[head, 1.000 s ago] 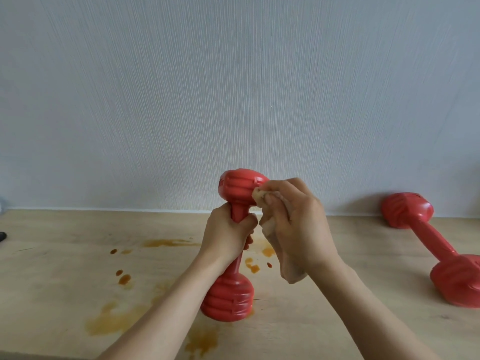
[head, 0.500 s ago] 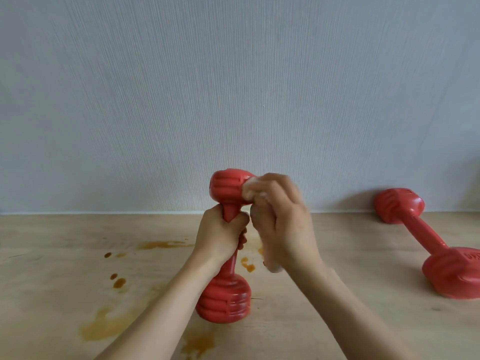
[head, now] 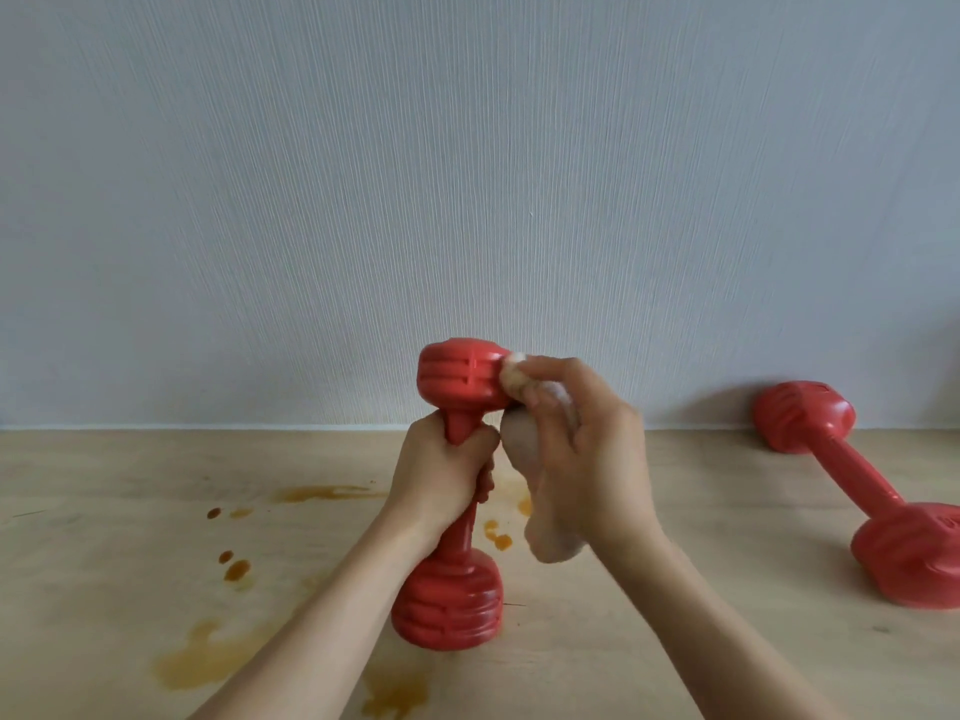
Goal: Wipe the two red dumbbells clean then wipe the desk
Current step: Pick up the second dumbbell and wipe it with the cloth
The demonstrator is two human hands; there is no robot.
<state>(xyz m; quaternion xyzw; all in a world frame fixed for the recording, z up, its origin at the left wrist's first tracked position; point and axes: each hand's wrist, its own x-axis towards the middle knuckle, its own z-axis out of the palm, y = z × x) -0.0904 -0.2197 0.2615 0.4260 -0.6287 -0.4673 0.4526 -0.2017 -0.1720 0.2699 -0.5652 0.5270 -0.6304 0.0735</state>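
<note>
your right hand (head: pixel 582 449) has slid its cloth (head: pixel 524 444) lower on the upright dumbbell (head: pixel 457 491), fingers pinching it; your left hand (head: pixel 441 470) clenches the handle. right of it lies the second dumbbell (head: pixel 857 485).

Left hand (head: pixel 441 472) fisted round dumbbell (head: pixel 457 491) handle, forearm rising from lower left. Right hand (head: pixel 582 449) grips cloth (head: pixel 524 449), fingertips (head: pixel 530 394) pressing it to upper head, forearm from lower right.

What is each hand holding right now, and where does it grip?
The left hand grips the upright dumbbell by its handle. The right hand holds a cloth bunched in its fingers, against the dumbbell's top head.
</note>
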